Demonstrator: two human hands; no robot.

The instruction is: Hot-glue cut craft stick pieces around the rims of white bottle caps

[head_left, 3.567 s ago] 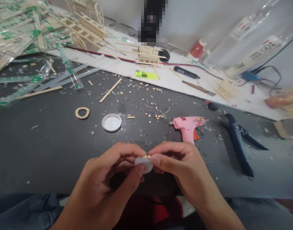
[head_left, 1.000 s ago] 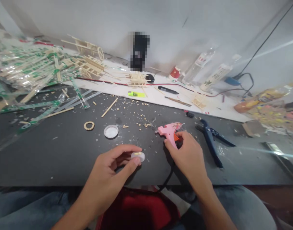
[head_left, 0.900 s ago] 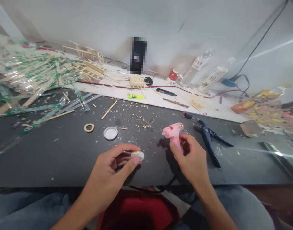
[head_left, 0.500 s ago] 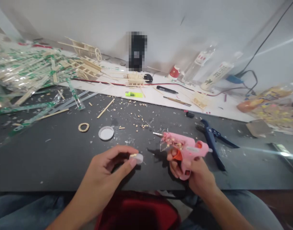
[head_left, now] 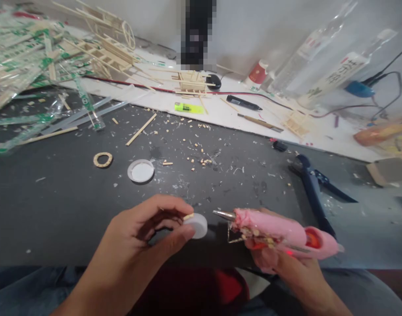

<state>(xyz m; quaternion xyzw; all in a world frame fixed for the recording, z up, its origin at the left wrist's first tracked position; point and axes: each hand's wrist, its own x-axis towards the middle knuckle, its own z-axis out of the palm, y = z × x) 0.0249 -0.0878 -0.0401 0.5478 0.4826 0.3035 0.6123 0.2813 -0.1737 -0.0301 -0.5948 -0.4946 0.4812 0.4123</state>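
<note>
Between thumb and fingers, my left hand [head_left: 145,245] pinches a round whitish plastic cap [head_left: 198,226]. A small piece of pale wood [head_left: 188,217] sits at the cap's upper edge by my fingertips. My right hand [head_left: 280,267] is wrapped round the grip of a pink hot glue gun [head_left: 273,226]. Its metal nozzle [head_left: 224,214] points left toward the cap, with a gap between them. Beyond my left hand lie a white round lid [head_left: 141,171] and a ring of small wooden pieces [head_left: 102,159].
Dark blue cutters [head_left: 314,188] lie at the right. Wood crumbs [head_left: 204,162] dot the dark table [head_left: 72,210]. Along the back stand small wooden models [head_left: 191,82], a yellow-green highlighter [head_left: 188,107], a craft knife [head_left: 260,122] and bottles [head_left: 339,72]. Wrapped sticks [head_left: 23,74] pile up at the left.
The glue gun has turned to lie more level, and its nozzle is lower. The cap has tilted, showing more of its round face. The whole view has shifted closer to the table.
</note>
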